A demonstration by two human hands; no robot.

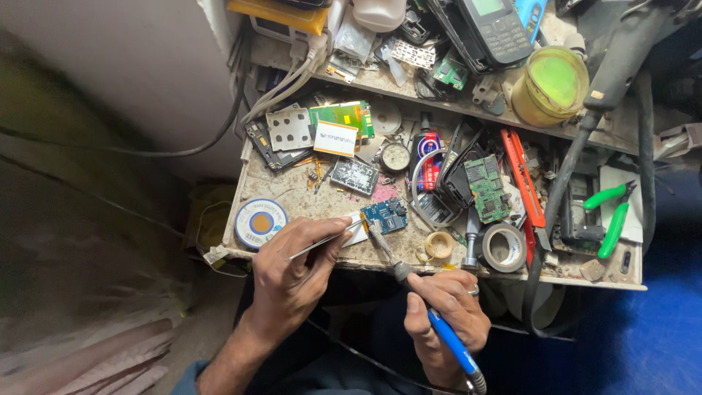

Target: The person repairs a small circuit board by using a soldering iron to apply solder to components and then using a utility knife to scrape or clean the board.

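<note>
Soldering at a cluttered, grimy bench set against a pale wall.

Left to right: a solder spool (260,223) near the edge; the left hand (292,274) pinching tweezers (322,242); the small blue circuit board (385,215) at the near edge; the right hand (446,314) gripping a blue soldering iron (431,322); 1 tape roll (504,247); green pliers (613,212).

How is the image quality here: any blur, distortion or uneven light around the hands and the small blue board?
Head view: left hand, right hand and blue circuit board are sharp and evenly lit; the bench edge bows from wide-angle distortion; the lower left corner is smeared and dim.
</note>
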